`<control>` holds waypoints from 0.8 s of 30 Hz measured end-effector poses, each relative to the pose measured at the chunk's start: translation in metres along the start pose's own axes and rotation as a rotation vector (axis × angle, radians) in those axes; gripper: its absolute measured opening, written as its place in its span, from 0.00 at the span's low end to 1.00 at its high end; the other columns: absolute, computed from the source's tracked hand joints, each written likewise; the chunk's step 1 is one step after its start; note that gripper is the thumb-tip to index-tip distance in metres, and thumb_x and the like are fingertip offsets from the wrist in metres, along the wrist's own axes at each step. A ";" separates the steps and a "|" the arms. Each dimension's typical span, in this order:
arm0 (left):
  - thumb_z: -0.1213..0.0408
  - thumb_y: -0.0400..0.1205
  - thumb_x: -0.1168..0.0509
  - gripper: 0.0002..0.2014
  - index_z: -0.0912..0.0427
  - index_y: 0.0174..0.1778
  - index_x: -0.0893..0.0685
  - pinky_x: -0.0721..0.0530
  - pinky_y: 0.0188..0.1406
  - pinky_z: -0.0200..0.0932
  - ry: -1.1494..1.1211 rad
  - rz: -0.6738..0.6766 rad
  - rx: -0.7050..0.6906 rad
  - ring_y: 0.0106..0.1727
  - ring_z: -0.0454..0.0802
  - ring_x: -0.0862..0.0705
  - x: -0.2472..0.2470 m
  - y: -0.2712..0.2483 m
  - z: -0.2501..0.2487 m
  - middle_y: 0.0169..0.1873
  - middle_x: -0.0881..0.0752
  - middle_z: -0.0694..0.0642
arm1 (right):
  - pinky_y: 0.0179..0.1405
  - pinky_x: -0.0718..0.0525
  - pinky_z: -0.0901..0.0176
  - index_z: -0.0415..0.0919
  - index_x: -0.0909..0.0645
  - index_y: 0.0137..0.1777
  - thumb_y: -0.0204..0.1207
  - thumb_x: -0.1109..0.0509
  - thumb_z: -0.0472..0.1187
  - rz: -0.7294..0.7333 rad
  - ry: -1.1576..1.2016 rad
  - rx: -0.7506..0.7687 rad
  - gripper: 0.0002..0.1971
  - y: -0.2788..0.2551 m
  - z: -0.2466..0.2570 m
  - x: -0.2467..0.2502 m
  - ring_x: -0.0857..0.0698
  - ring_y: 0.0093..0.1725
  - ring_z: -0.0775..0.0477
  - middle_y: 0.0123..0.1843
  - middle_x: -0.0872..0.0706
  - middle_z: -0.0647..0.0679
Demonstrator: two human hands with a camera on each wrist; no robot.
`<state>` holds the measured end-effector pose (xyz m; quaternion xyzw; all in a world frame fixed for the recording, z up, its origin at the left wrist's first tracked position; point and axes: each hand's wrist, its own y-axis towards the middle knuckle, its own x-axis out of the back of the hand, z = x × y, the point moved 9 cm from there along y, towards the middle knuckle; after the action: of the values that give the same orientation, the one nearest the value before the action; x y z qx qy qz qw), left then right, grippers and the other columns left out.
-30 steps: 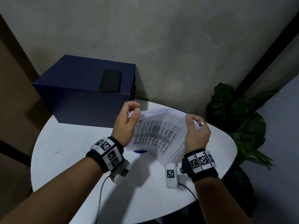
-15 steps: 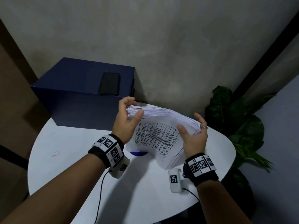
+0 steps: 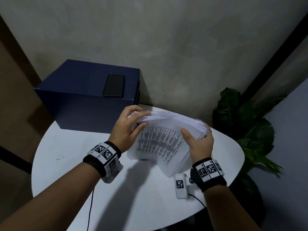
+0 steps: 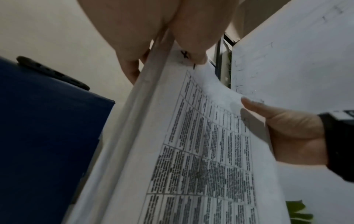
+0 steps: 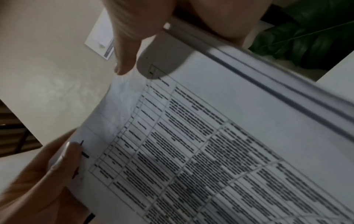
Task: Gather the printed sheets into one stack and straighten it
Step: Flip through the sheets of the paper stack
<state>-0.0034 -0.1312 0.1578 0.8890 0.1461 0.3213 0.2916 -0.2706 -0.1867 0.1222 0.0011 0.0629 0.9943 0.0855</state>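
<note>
A thick stack of printed sheets [image 3: 160,140] stands on its lower edge on the white round table [image 3: 150,197], leaning towards me with a printed table on its front. The top edges are fanned and uneven. My left hand [image 3: 141,119] grips the top left corner, thumb on the front sheet [image 4: 201,151] and fingers over the top. My right hand [image 3: 196,132] holds the right edge, thumb lying along the front [image 5: 210,144] and fingers behind.
A dark blue box [image 3: 86,104] stands at the table's back left with a black phone [image 3: 114,85] on top. A leafy plant [image 3: 241,124] is beyond the table's right edge. A small scrap [image 3: 59,157] lies at the left.
My right hand has let go of the top right corner and slid to the stack's right edge with its thumb straightened. My left fingers have moved over the top edge. The stack leans lower.
</note>
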 end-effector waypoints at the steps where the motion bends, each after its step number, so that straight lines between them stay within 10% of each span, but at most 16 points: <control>1: 0.62 0.83 0.31 0.16 0.58 0.68 0.14 0.28 0.69 0.31 0.030 -0.008 -0.026 0.64 0.42 0.23 0.002 -0.002 0.001 0.63 0.23 0.56 | 0.50 0.14 0.69 0.40 0.20 0.61 0.62 0.15 0.34 -0.002 0.003 0.014 0.28 0.001 0.003 -0.001 0.12 0.48 0.62 0.54 0.13 0.49; 5: 0.58 0.85 0.36 0.22 0.54 0.76 0.23 0.28 0.69 0.29 0.000 -0.033 0.001 0.65 0.32 0.25 0.010 -0.002 0.008 0.62 0.23 0.52 | 0.55 0.13 0.59 0.47 0.19 0.60 0.61 0.15 0.39 0.003 -0.017 0.024 0.27 0.002 0.006 -0.003 0.12 0.54 0.49 0.59 0.13 0.41; 9: 0.64 0.81 0.28 0.37 0.43 0.81 0.41 0.21 0.61 0.29 -0.356 -0.039 0.328 0.59 0.39 0.17 0.001 0.000 0.033 0.56 0.17 0.52 | 0.58 0.13 0.54 0.54 0.19 0.58 0.56 0.13 0.46 0.001 0.018 0.008 0.29 0.005 0.003 -0.007 0.13 0.57 0.46 0.62 0.15 0.41; 12: 0.68 0.74 0.21 0.35 0.50 0.74 0.29 0.15 0.51 0.35 -0.548 -0.003 0.524 0.48 0.40 0.13 -0.017 0.000 0.050 0.50 0.14 0.55 | 0.58 0.14 0.53 0.57 0.19 0.56 0.57 0.13 0.46 -0.018 -0.008 0.007 0.27 0.007 0.001 -0.007 0.13 0.58 0.47 0.59 0.14 0.45; 17: 0.68 0.70 0.19 0.14 0.67 0.41 0.17 0.18 0.36 0.39 -0.451 0.007 0.489 0.34 0.42 0.17 -0.019 0.009 0.041 0.35 0.15 0.54 | 0.46 0.18 0.63 0.50 0.19 0.39 0.69 0.19 0.36 -0.029 -0.036 0.041 0.11 0.009 0.015 -0.004 0.16 0.36 0.62 0.37 0.14 0.54; 24: 0.70 0.82 0.30 0.10 0.54 0.58 0.14 0.16 0.54 0.36 -0.332 -0.079 0.264 0.52 0.42 0.13 0.006 0.000 0.013 0.50 0.11 0.45 | 0.44 0.19 0.76 0.48 0.17 0.44 0.74 0.24 0.34 -0.081 0.012 0.112 0.08 0.005 0.027 0.009 0.16 0.39 0.68 0.43 0.15 0.55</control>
<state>0.0097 -0.1339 0.1532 0.9538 0.1717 0.1367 0.2052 -0.2804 -0.1870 0.1500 -0.0025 0.1189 0.9850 0.1252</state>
